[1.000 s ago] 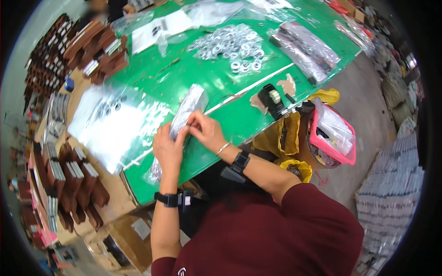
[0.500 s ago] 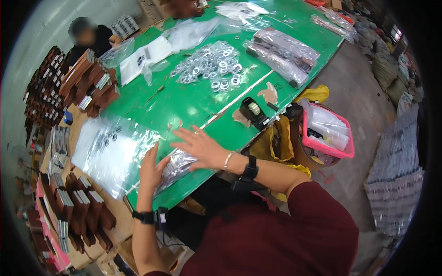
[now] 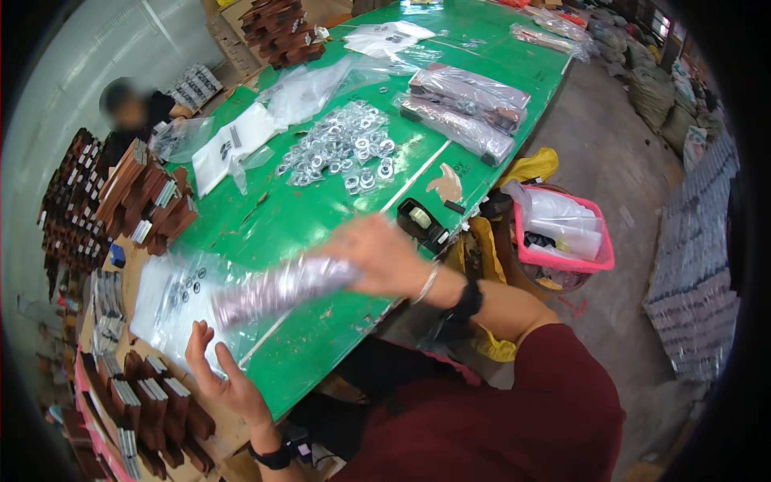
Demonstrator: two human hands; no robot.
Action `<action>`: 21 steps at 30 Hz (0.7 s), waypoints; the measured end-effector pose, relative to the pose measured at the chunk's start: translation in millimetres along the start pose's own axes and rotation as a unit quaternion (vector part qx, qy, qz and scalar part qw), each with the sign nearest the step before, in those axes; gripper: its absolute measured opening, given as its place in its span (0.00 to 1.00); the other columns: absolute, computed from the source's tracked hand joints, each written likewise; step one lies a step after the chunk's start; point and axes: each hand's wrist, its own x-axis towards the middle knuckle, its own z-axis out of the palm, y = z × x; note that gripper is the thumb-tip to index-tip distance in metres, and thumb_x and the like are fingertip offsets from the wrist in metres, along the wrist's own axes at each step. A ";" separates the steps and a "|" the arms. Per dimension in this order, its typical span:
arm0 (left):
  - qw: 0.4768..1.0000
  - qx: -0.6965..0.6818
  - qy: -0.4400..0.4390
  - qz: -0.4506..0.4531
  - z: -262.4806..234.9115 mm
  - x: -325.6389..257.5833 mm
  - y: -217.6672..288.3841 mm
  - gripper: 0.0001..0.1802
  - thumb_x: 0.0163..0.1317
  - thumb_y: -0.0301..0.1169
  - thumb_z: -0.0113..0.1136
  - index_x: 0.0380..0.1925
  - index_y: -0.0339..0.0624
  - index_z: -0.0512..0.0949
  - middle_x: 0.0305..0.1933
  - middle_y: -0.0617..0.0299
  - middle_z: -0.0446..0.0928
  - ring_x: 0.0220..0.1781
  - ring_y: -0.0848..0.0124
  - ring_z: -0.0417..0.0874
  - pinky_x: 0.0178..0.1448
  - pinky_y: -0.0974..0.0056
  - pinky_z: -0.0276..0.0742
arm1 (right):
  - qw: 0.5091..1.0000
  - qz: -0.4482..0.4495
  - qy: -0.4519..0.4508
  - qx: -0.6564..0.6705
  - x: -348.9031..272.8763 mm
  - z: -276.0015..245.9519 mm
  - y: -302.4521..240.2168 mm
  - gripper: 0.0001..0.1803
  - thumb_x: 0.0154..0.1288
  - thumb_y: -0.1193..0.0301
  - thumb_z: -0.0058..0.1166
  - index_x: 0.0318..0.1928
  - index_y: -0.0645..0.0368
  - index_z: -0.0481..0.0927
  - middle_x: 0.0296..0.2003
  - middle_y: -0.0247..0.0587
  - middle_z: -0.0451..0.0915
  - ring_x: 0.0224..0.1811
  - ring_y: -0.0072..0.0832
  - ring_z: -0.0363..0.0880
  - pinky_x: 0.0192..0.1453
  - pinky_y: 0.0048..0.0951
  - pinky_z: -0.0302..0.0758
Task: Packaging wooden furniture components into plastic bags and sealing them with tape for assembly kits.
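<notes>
My right hand, smeared by motion, grips one end of a long plastic-wrapped package with something brownish-pink inside. The package is lifted over the near left part of the green table, its far end blurred. My left hand is below that end, fingers and thumb spread, holding nothing. Beneath the package lies a stack of clear plastic bags with dark printed marks. A heap of small bagged metal rings sits farther back. A black tape dispenser stands at the table's right edge.
Similar wrapped packages lie at the back right. Brown metal-edged parts are stacked at left, with more near my left arm. A pink basket stands beside the table. A person sits across at far left.
My right hand has closed on the wrapped package and raised it off the table. My left hand has moved down and left, away from it. The whole view has shifted slightly.
</notes>
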 end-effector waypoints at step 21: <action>0.941 -0.084 -0.177 -0.275 3.7 -78.1 -54.0 0.16 0.69 0.26 0.60 0.57 0.38 0.81 0.45 0.57 0.86 0.46 0.72 0.85 0.53 0.68 0.79 | 0.899 0.134 0.162 -0.384 -75.1 -74.7 346.5 0.22 0.60 0.70 0.61 0.56 0.61 0.80 0.51 0.50 0.82 0.53 0.48 0.80 0.59 0.47 0.74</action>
